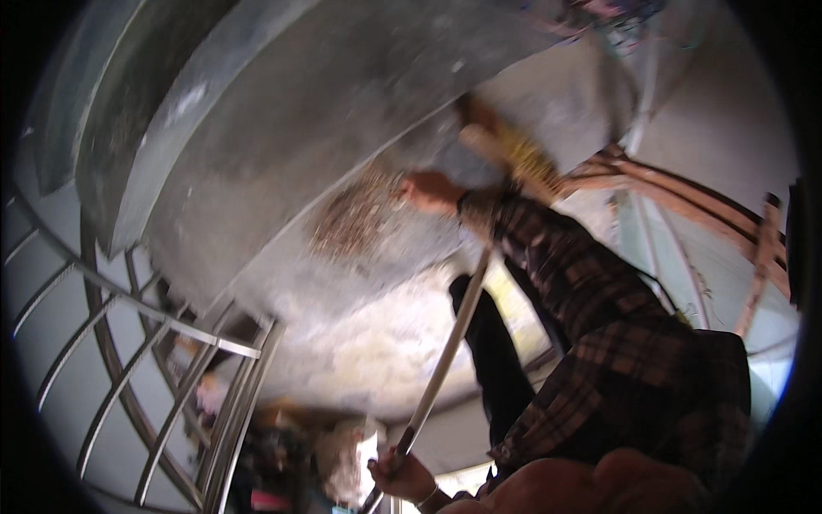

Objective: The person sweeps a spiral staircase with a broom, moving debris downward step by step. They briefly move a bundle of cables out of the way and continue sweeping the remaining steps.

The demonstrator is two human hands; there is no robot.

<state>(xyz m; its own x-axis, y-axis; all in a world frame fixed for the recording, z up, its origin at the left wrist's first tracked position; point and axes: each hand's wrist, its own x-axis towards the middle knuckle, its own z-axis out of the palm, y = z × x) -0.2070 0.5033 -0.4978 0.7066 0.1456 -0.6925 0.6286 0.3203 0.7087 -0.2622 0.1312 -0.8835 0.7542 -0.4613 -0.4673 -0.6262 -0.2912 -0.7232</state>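
Observation:
My right hand (431, 191), at the end of a plaid sleeve, reaches down beside a pile of brown debris (353, 215) on the grey concrete floor. Its fingers are bent and blurred; whether they pinch anything cannot be told. Lower in the view, my left hand (403, 474) is wrapped around a long pole (453, 337). The pole runs up and passes behind my right sleeve. Beyond that forearm is a blurred broom-like head (523, 157) with yellow binding; its join to the pole is hidden. A dark trouser leg (491, 360) shows between my arms.
Concrete steps (173, 135) rise at the upper left. A curved-looking metal railing (144, 305) stands at the left. Reddish wooden beams (700, 199) are at the right. Tangled coloured material (616, 16) lies at the top, and blurred, cluttered items (282, 450) are at the bottom.

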